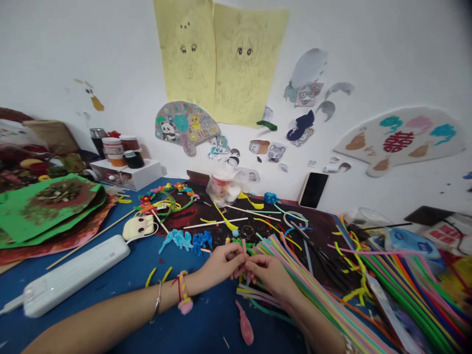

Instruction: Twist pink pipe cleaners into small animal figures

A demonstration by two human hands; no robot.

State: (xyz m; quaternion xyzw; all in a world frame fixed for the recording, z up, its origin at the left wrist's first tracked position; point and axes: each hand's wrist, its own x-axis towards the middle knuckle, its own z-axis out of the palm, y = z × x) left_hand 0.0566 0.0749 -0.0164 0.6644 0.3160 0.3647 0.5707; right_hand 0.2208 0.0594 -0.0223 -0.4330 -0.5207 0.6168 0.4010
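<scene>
Fingertips together above the blue table, my left hand (pixel 225 264) and my right hand (pixel 271 275) pinch a short pink pipe cleaner (pixel 243 245). Its upper end sticks up by my left fingers; the rest is mostly hidden. Under my right forearm runs a thick bundle of pastel pipe cleaners (pixel 317 290). Below my hands lies a pink fuzzy teardrop-shaped piece (pixel 246 327). Twisted blue pipe-cleaner pieces (pixel 180 240) lie to the left of my hands, and a yellow pipe-cleaner piece (pixel 230 225) lies just beyond them.
A white power strip (pixel 77 275) lies at left, near green sheets (pixel 22 216). Jars stand on a small white box (pixel 129 174) by the wall. A phone (pixel 313 190) leans there. Black-handled pliers (pixel 334 270) and bright pipe cleaners (pixel 416 290) lie at right.
</scene>
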